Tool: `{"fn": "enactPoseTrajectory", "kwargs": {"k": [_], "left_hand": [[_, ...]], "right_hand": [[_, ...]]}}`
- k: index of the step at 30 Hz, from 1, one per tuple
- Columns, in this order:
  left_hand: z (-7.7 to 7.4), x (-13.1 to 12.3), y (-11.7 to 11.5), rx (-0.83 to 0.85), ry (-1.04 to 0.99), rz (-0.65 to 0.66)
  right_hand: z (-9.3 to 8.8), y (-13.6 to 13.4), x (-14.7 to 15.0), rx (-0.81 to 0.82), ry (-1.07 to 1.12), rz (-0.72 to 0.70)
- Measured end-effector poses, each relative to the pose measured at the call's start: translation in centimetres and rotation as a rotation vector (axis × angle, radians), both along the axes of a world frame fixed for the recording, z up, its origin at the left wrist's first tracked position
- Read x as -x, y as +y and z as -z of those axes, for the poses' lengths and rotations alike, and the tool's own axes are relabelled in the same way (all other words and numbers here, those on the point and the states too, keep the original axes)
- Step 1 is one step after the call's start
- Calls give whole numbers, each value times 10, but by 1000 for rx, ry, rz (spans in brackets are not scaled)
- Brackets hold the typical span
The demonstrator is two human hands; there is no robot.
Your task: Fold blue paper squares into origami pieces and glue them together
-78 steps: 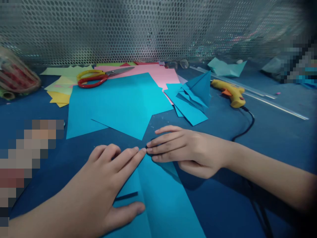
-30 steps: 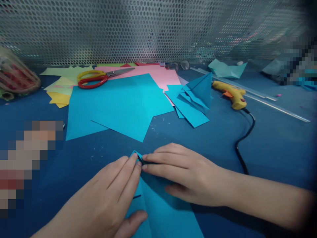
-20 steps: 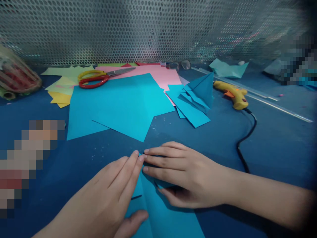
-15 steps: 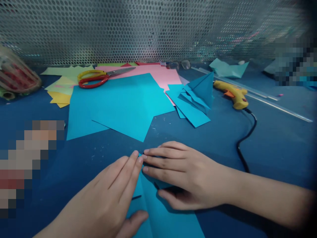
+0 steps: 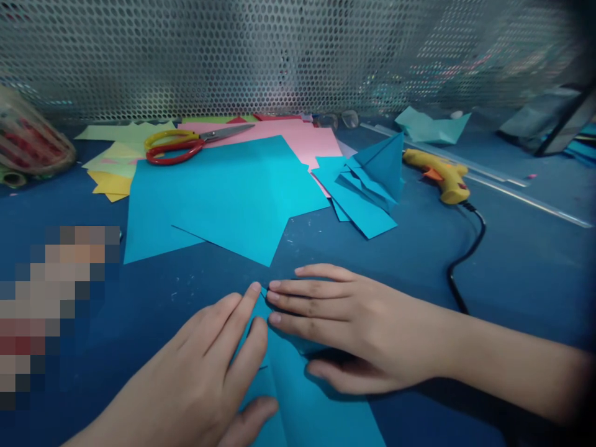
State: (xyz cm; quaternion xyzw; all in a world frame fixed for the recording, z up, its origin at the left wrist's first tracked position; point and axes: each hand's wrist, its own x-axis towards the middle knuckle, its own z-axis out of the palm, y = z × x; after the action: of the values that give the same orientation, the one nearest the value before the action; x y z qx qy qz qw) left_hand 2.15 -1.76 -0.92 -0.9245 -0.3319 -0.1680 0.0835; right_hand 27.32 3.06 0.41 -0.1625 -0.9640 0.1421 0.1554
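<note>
A blue sheet of paper (image 5: 321, 413) lies before me on the table, creased down its middle and folded to a point at its far end. My left hand (image 5: 200, 366) rests on its left side, a fingertip touching near the point and the index finger slightly bent. Flat across the right side lies my right hand (image 5: 358, 323), fingers stretched out toward the point and thumb apart. Both hands are open, pressing on the paper rather than gripping it. They hide much of the folded edges; short dark marks show between them.
Beyond are large blue sheets (image 5: 209, 198), scissors (image 5: 179, 149) with red and yellow handles, pink paper (image 5: 307, 143) and folded blue pieces (image 5: 367, 192). A yellow glue gun (image 5: 442, 177) with a black cord (image 5: 451, 267) lies right. A jar (image 5: 32, 133) stands left, above a pixelated patch.
My left index finger has drawn back from the paper's tip. On my right hand, the far finger has spread away and the thumb has slid slightly right.
</note>
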Motion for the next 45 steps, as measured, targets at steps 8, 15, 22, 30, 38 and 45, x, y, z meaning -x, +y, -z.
{"fn": "enactPoseTrajectory", "kwargs": {"k": [8, 15, 22, 30, 38, 45], "left_hand": [[-6, 2, 7, 3, 10, 32], [-16, 4, 12, -15, 75, 102], [-14, 5, 12, -35, 105, 132], [0, 7, 3, 62, 64, -24], [-9, 7, 4, 120, 84, -43], [-7, 10, 6, 163, 64, -81]], "right_hand": [[2, 0, -2, -54, 85, -21], [2, 0, -1, -66, 133, -29], [3, 2, -1, -54, 156, -27], [4, 1, -1, -63, 145, -18], [-5, -5, 0, -48, 271, -59], [-9, -1, -4, 208, 328, -11]]}}
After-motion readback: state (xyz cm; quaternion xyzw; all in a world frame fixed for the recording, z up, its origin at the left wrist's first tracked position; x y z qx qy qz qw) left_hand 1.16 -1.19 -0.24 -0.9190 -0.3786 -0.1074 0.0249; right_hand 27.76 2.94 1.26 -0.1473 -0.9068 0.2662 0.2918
